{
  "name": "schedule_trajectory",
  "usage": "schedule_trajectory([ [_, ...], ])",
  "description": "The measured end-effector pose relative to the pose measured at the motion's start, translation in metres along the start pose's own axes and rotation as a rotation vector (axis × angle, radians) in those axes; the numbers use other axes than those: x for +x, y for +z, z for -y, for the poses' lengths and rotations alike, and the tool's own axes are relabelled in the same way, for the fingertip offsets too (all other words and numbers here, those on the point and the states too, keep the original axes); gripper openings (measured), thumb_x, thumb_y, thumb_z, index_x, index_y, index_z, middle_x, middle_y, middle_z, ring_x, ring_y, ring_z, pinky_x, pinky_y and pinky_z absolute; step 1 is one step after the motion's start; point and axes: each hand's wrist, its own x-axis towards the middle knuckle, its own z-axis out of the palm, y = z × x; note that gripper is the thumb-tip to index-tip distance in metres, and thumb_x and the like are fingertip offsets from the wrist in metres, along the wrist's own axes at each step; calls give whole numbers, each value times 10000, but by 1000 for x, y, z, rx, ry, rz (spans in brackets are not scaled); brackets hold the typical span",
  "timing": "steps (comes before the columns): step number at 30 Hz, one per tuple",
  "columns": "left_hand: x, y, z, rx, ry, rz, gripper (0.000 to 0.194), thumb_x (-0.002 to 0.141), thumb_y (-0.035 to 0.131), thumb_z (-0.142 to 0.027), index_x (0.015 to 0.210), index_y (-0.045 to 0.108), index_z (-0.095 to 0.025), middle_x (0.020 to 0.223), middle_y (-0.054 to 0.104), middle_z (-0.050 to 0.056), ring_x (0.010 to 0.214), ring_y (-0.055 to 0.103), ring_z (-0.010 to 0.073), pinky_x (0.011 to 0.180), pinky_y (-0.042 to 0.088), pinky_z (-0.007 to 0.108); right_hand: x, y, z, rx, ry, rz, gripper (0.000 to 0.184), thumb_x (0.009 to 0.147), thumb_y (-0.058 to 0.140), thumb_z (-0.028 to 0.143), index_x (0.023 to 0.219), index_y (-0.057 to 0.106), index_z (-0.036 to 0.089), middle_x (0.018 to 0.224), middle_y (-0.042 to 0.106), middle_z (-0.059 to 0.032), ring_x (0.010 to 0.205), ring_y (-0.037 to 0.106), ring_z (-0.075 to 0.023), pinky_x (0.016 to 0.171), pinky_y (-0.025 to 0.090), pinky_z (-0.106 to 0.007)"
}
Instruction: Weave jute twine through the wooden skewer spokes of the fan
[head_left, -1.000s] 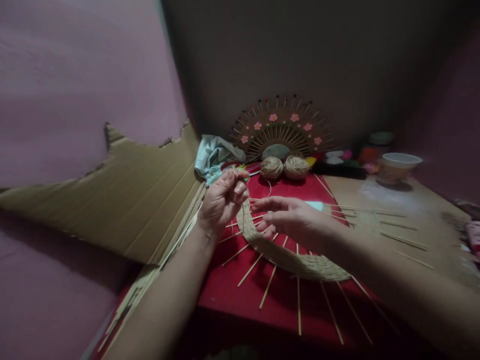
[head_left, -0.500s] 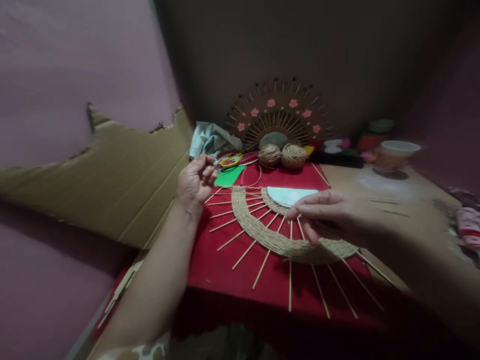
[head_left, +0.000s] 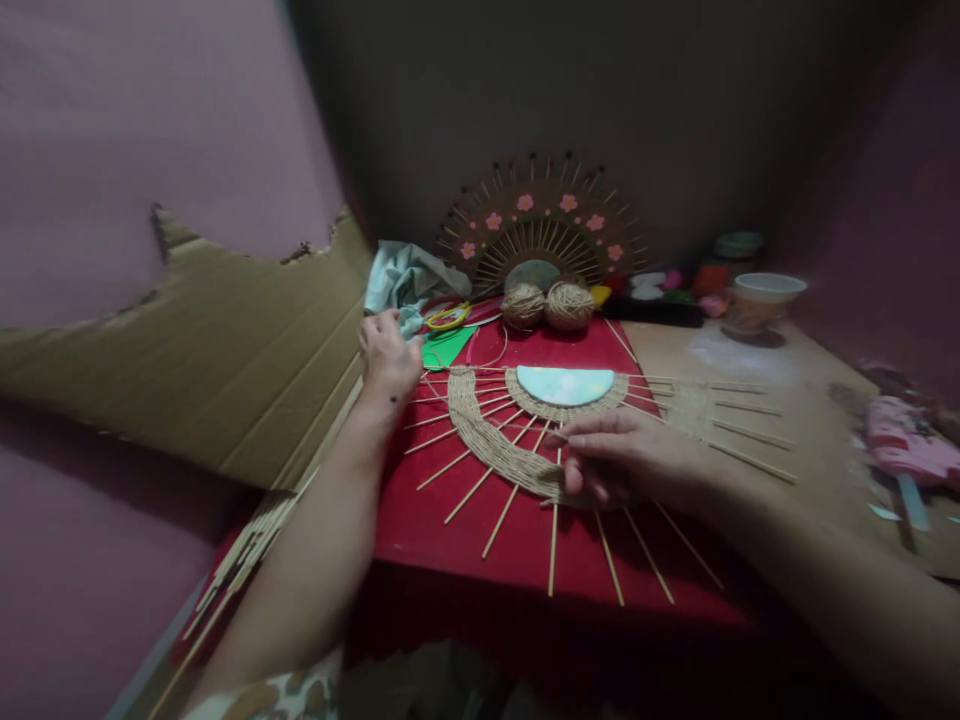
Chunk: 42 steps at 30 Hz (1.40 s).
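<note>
A half-round woven fan frame (head_left: 487, 440) of thin sticks and twine lies on the red cloth (head_left: 450, 535), its sticks spreading toward me. At its centre sits a light blue half-disc (head_left: 566, 385). My right hand (head_left: 619, 450) is over the woven band, thumb and finger pinched on a thin strand of twine (head_left: 556, 433). Off the frame's left end, my left hand (head_left: 391, 355) is beside a pale blue cloth (head_left: 405, 275). Its fingers look curled, and the back of the hand hides whatever they may hold.
Two twine balls (head_left: 568, 304) sit before a flowered stick fan (head_left: 540, 215) at the wall. Yellow-handled scissors (head_left: 448, 318) and a green sheet (head_left: 450, 348) are near my left hand. Cardboard (head_left: 225, 360) leans left; a plastic cup (head_left: 761, 300) stands right.
My left hand has turned and lowered slightly toward the frame's left end. My right hand has moved a little left and down over the band. The whole view has shifted slightly.
</note>
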Motion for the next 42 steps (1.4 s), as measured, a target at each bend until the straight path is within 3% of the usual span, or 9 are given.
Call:
schedule_trajectory([
  [2,-7,0,-13,108,159,-52,310,676,636,-65,965,562,-151,1123,539,129,1041,542,260,924,427,387,1,-2,-1,102,-51,19,226,769,569,240,959,614,126,705,691,-77,454,539,-78,374,292,-171],
  [4,-23,1,-35,36,267,83,241,742,598,-128,982,574,-135,1057,572,116,948,573,224,876,456,378,1,-3,-1,157,-82,39,291,742,539,181,1021,592,118,714,696,-89,465,553,-90,383,299,-179],
  [8,-61,12,-83,-270,215,902,242,788,573,-225,1008,577,-126,965,635,76,894,595,166,816,487,315,-1,-4,4,175,-95,30,501,729,490,135,1228,476,96,707,699,-100,458,553,-102,410,328,-196],
  [9,-68,15,-91,-269,165,1038,261,777,589,-241,1009,581,-121,964,641,80,885,599,167,793,492,309,-1,-5,4,176,-99,20,541,731,484,135,1268,440,91,708,699,-102,457,553,-105,413,332,-200],
  [11,-76,21,-100,-209,115,1122,227,766,603,-254,949,604,-120,928,647,74,842,600,160,753,491,292,-1,-6,5,180,-112,-1,605,739,472,139,1335,370,98,704,699,-97,459,558,-114,403,324,-199],
  [16,-81,33,-97,-239,29,1239,184,782,583,-238,918,620,-118,757,640,24,650,566,109,609,448,235,2,-11,5,220,-149,-4,712,749,470,134,1423,240,118,691,692,-82,437,551,-123,355,288,-175],
  [20,-88,40,-93,-219,74,1146,105,774,574,-186,780,653,-119,700,632,9,631,542,89,627,424,219,4,-12,7,276,-173,-32,769,728,474,139,1436,178,72,660,686,-85,423,548,-128,345,312,-178],
  [26,-90,37,-88,-213,-58,1133,148,773,575,-247,771,635,-111,649,583,0,571,487,85,545,376,210,5,-16,9,302,-213,-116,677,695,491,143,1348,324,79,608,668,-51,414,539,-122,336,308,-169],
  [42,-90,31,-83,-240,24,1152,153,771,636,-270,770,660,-119,701,640,22,633,556,106,615,422,227,4,-14,2,146,-277,-143,571,699,551,168,1261,458,131,613,678,-37,405,520,-101,356,284,-176],
])
